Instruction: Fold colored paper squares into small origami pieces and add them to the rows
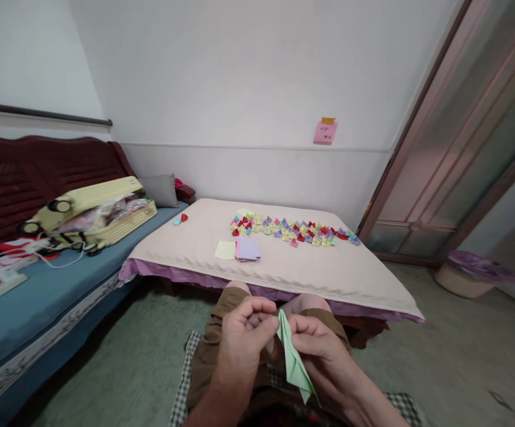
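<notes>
A piece of light green folded paper (293,362) hangs between my hands above my lap, its narrow tip upward and its wider end spread below. My right hand (322,347) is closed on its right side, thumb against the paper. On the other side, my left hand (249,332) has its fingers curled and its thumb at the paper's upper left edge, pinching it there. The other fingertips of the left hand are partly hidden. Beyond my knees, a stack of square paper sheets (248,249), lilac on top, lies on the table beside a pale yellow sheet (225,249).
Many small folded paper pieces (299,230) in mixed colours cover the back of the cloth-covered table (195,237). Red and blue pieces (181,219) lie at its left. A partly open yellow suitcase (101,207) rests on the bench. At right stands a lidless bin (462,281).
</notes>
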The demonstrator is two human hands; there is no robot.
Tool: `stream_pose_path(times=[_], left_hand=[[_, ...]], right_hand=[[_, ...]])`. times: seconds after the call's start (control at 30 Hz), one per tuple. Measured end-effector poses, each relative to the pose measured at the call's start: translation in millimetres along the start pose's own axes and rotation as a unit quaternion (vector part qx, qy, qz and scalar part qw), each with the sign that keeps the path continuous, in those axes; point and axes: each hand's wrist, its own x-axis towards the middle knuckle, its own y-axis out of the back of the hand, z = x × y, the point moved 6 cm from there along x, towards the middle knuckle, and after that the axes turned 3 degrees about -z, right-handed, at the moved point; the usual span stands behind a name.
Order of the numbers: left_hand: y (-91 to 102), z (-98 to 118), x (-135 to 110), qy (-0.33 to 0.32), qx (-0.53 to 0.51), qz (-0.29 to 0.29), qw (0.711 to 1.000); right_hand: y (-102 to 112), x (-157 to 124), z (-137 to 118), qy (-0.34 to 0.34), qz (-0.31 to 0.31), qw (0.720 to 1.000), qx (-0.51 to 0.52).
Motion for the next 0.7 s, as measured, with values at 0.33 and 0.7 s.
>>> stream_pose_path(times=[0.33, 0.7], left_hand=[[-3.9, -1.1, 5.0, -0.001, 0.041, -0.049, 0.998], [-8.4, -0.7, 1.7, 0.032, 0.083, -0.12, 0.989]], right_hand=[[1.0, -1.8, -4.2, -0.02, 0.022, 0.999, -0.04], [9.5, -5.3, -33.1, 0.023, 0.055, 0.956, -0.288]])
